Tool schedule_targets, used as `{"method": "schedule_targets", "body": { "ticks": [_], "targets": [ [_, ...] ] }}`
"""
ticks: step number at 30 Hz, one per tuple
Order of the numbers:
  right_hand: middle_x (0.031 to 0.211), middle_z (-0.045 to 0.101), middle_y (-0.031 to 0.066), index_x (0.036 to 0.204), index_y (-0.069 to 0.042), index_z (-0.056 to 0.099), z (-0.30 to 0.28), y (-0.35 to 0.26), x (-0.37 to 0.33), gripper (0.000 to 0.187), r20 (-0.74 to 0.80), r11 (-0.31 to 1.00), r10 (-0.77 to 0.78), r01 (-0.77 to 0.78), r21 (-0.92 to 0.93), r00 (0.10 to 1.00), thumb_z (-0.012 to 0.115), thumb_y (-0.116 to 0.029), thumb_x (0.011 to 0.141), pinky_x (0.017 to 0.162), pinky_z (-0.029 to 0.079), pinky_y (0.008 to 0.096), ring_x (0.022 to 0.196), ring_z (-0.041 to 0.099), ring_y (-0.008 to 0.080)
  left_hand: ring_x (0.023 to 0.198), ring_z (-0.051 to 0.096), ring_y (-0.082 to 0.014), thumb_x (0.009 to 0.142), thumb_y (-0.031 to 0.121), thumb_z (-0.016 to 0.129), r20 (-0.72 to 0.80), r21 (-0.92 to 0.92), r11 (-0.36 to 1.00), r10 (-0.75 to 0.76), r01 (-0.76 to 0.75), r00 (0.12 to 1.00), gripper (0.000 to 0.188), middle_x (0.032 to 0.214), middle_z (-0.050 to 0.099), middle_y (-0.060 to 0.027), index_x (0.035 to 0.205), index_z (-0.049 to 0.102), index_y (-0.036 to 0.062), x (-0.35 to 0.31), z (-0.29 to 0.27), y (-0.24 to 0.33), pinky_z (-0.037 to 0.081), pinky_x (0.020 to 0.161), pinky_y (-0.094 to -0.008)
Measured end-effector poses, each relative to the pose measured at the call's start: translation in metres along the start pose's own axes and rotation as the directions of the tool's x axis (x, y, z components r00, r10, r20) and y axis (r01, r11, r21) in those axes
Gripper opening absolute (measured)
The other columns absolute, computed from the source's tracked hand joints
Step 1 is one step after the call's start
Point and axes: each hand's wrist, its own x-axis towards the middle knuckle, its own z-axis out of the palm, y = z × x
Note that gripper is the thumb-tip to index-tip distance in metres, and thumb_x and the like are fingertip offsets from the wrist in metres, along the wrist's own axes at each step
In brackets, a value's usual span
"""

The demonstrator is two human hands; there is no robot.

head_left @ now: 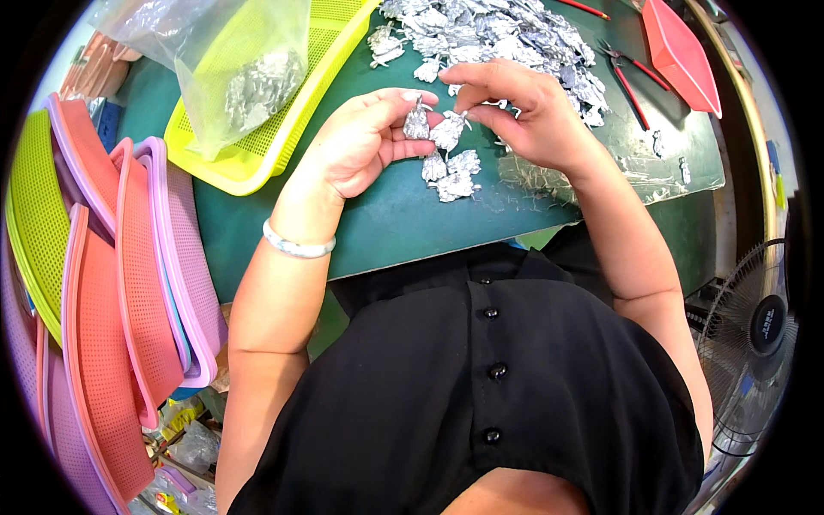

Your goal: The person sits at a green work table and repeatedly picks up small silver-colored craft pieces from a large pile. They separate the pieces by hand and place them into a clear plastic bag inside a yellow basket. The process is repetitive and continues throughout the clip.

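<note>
Head view: two silvery pieces (417,124), pinched;
left hand (360,142) pinches one; right hand (534,112) the other; one pair of pliers (615,57) right of both

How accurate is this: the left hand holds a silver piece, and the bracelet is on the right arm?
Wrong arm: the head view shows the bracelet on the left arm. The left hand does hold a silver piece.

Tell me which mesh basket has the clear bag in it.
The yellow-green basket on the table, near the left hand; the other baskets are at the picture's far left.
</note>
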Motion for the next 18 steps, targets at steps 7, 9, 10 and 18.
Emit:
{"method": "schedule_targets", "body": {
  "ticks": [7,9,10,18],
  "targets": [
    [0.082,0.063,0.0038,0.107,-0.012,0.055,0.011,0.002,0.008,0.040,-0.042,0.999,-0.040,0.040,0.019,0.998,0.059,0.001,0.070,0.066,0.047,0.0320,0.079,0.058,0.0224,0.089,0.061,-0.0270,0.089,0.014,0.046,0.052,-0.043,0.997,-0.062,0.064,0.997,0.027,0.099,0.058,-0.0204,0.108,0.051,-0.0052,-0.002,0.005,0.001,0.053,0.077,-0.0346],
    [0.082,0.062,0.0047,0.106,-0.011,0.054,0.012,0.000,0.005,0.038,-0.045,0.999,0.027,-0.026,0.023,0.999,0.059,0.000,0.070,0.066,0.047,0.0328,0.079,0.058,0.0234,0.090,0.061,-0.0272,0.089,0.014,0.046,0.020,-0.066,0.996,-0.055,0.057,0.998,0.026,0.099,0.058,-0.0203,0.107,0.051,-0.0050,-0.002,0.004,0.000,0.052,0.078,-0.0356],
    [0.081,0.062,0.0050,0.105,-0.010,0.053,0.010,-0.001,0.002,0.037,-0.031,0.997,0.077,-0.077,0.008,0.997,0.059,-0.001,0.069,0.066,0.046,0.0333,0.078,0.058,0.0238,0.090,0.060,-0.0274,0.089,0.013,0.047,0.004,-0.078,0.996,-0.052,0.053,0.999,0.026,0.099,0.058,-0.0202,0.107,0.051,-0.0050,-0.001,0.003,-0.001,0.052,0.079,-0.0361],
    [0.085,0.058,0.0051,0.106,-0.008,0.047,-0.002,-0.013,-0.022,0.046,0.298,0.989,0.119,-0.085,-0.123,0.947,0.065,-0.004,0.064,0.073,0.043,0.0363,0.086,0.051,0.0262,0.092,0.060,-0.0280,0.090,0.014,0.045,0.059,-0.162,0.986,-0.022,0.031,0.998,0.023,0.099,0.058,-0.0194,0.103,0.052,-0.0036,0.003,-0.004,-0.004,0.050,0.082,-0.0393]
  ]
}}
